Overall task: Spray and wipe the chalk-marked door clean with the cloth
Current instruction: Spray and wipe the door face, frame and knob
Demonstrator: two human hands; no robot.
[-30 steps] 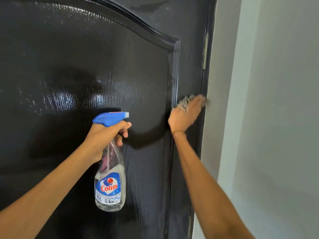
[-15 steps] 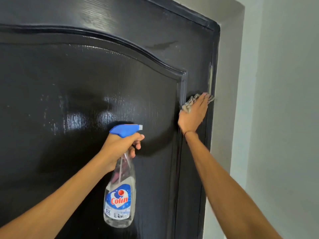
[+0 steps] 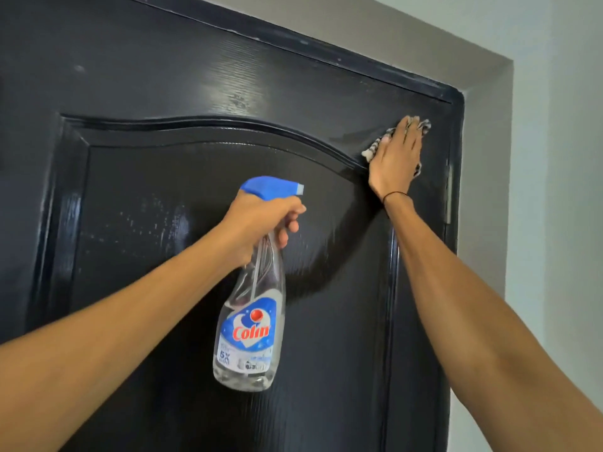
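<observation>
A glossy black panelled door (image 3: 156, 223) fills most of the head view, wet-looking and shiny in its middle. My left hand (image 3: 261, 220) grips the neck of a clear spray bottle (image 3: 249, 327) with a blue trigger head, held in front of the door panel. My right hand (image 3: 396, 158) lies flat with straight fingers, pressing a grey-and-white cloth (image 3: 372, 151) against the door near its upper right corner. Only the cloth's edges show around my hand.
The dark door frame (image 3: 456, 164) runs along the right edge, with a hinge (image 3: 448, 194) just right of my wrist. A grey wall (image 3: 538, 223) lies to the right and above the door.
My right hand has slid the cloth upward along the door's right side toward the top corner. The view has tilted up, showing the door's top edge. The bottle stays gripped.
</observation>
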